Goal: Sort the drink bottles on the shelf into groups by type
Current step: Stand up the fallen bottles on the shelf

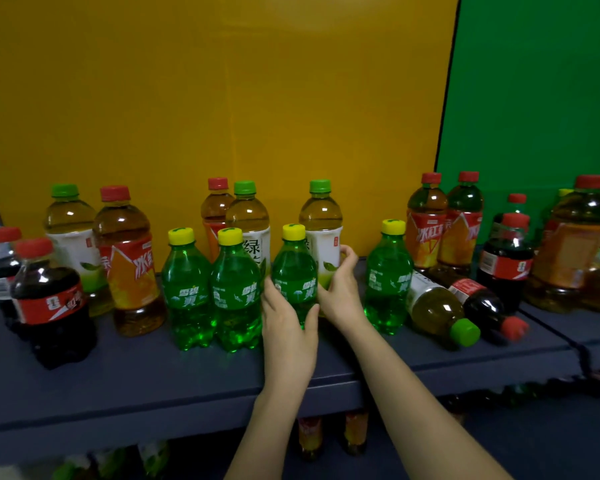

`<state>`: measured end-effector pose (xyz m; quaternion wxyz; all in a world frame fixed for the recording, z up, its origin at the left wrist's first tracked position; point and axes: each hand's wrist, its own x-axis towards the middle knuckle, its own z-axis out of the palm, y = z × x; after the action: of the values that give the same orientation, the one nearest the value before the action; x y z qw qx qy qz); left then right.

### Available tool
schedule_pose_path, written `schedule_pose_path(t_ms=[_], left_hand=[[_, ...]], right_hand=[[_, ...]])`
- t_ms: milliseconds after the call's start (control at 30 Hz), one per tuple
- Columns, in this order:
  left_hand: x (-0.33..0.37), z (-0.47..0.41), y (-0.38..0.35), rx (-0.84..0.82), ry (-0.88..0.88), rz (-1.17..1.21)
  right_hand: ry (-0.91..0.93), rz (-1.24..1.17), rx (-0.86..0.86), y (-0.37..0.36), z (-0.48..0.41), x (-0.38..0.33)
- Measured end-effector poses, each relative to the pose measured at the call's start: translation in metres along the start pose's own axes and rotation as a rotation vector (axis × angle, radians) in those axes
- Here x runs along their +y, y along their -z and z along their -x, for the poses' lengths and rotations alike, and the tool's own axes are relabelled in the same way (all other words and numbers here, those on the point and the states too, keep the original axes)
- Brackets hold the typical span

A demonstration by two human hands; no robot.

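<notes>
Your left hand is wrapped round the lower body of a yellow-capped soda bottle that stands upright near the middle of the dark shelf, fingers on its left side and thumb across its front. Your right hand grips the green-capped tea bottle standing just behind and to the right of it, fingers curled round the right edge of its white label. Just left of the held soda, two matching green bottles touch each other: the left soda and the middle soda. A fourth soda stands apart, beyond your right hand. Beside it a fallen tea bottle lies on its side with a fallen cola bottle against it, both caps pointing right and towards you. At the far left a front cola bottle stands upright, with a red-capped iced tea bottle just to its right. A yellow panel and a green panel back the shelf
</notes>
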<state>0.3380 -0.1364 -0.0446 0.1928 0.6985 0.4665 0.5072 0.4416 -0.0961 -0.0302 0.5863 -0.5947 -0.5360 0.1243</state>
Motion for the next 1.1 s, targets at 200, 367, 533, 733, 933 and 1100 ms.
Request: schedule_pose_path(t_ms=[200,367,533,733,933,1100], left_hand=[[-0.002,0.007,0.009,-0.051,0.000,0.016],[-0.002,0.032,0.016,0.023,-0.132,0.008],[0.007,0.050,0.011,0.129,-0.440,0.016],[0.040,0.043,-0.028,-0.144,-0.634,-0.007],[0.068,0.032,-0.076,-0.381,-0.633,-0.152],[0.077,0.017,-0.099,-0.500,-0.695,-0.339]], right_hand=[[-0.021,0.055,-0.056,0.017,0.020,-0.017],[0.093,0.118,-0.154,0.051,0.068,-0.030],[0.178,0.135,-0.169,0.115,0.104,-0.031],[0.303,0.311,-0.102,0.213,0.092,-0.009],[0.405,0.709,-0.232,0.280,0.045,0.036],[0.586,0.900,-0.493,0.293,0.018,0.064]])
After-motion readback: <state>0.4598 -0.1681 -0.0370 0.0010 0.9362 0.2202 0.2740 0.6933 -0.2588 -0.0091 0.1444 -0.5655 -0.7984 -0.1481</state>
